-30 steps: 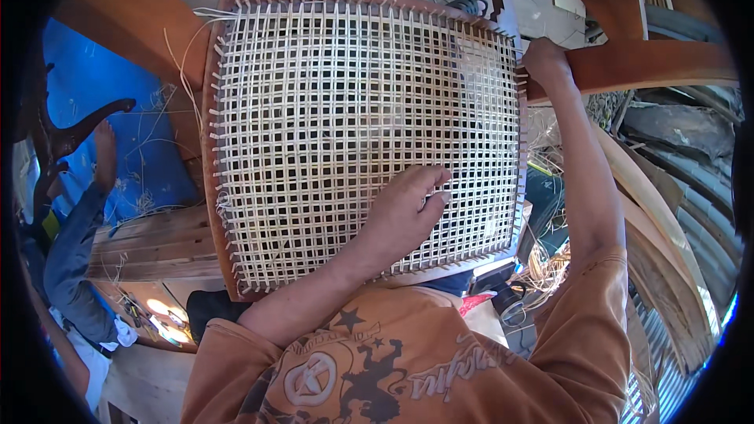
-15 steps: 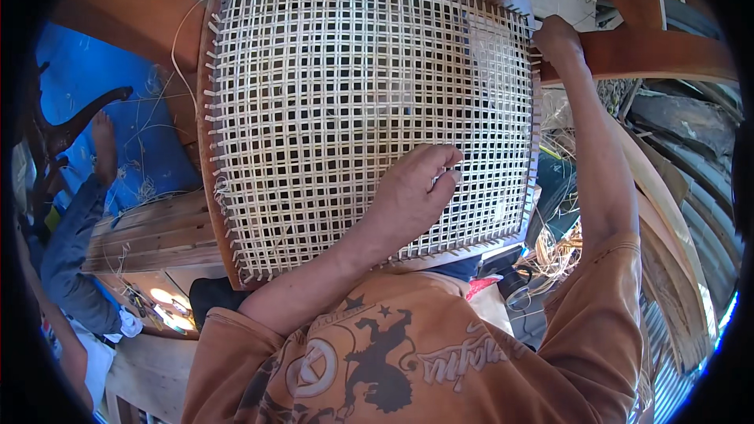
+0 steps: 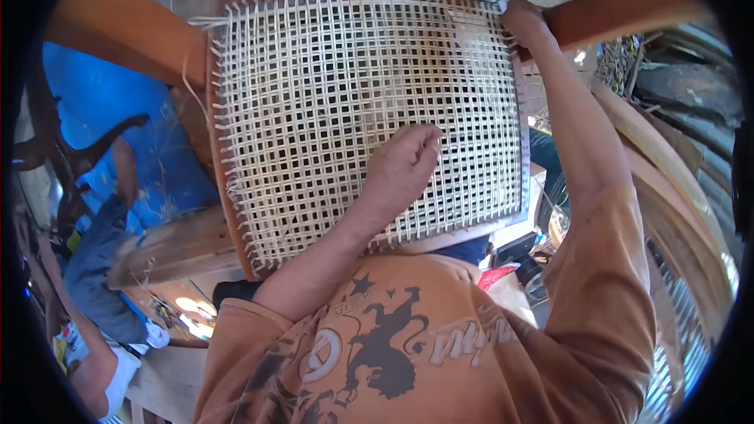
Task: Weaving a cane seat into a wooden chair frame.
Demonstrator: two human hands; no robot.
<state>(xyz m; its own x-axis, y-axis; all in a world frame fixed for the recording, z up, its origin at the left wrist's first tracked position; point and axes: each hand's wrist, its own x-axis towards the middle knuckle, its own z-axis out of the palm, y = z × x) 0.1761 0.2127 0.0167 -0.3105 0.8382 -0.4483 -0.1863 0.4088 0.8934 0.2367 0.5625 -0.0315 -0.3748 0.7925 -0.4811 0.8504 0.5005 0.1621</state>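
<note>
Strips of pale, flat fibre, laid in close pairs, cross at right angles into a woven panel [image 3: 314,133] full of small square holes, dull cream and slightly shiny toward two o'clock, counting from the panel's middle. It spans a reddish-brown wooden frame [image 3: 214,137] with smooth sides that bow in the wide lens. Short strip ends [image 3: 221,93] stud the rim like blunt teeth, and longer loose strands [image 3: 206,22] trail off the corner at ten o'clock. A thick wooden limb [image 3: 126,27], smooth and rounded, runs outward there, while a curved wooden rail [image 3: 620,20] leaves at two o'clock.

Around the left hand [image 3: 400,169] the weave spreads in every direction, broken only by the forearm crossing the near edge between six and seven o'clock. The right hand [image 3: 522,22] has less room, set between the panel's corner and the rail. Beyond the edges lie a blue sheet [image 3: 102,94] at nine, a plank bench [image 3: 177,239] at eight and long curved boards [image 3: 667,165] past three.

The panel lies below the left hand, just toward five from its middle, fingers curled and thumb near the forefinger; whether they pinch a strip cannot be told. The right hand bends at the two o'clock corner, its fingertips hidden, so its grip cannot be told.
</note>
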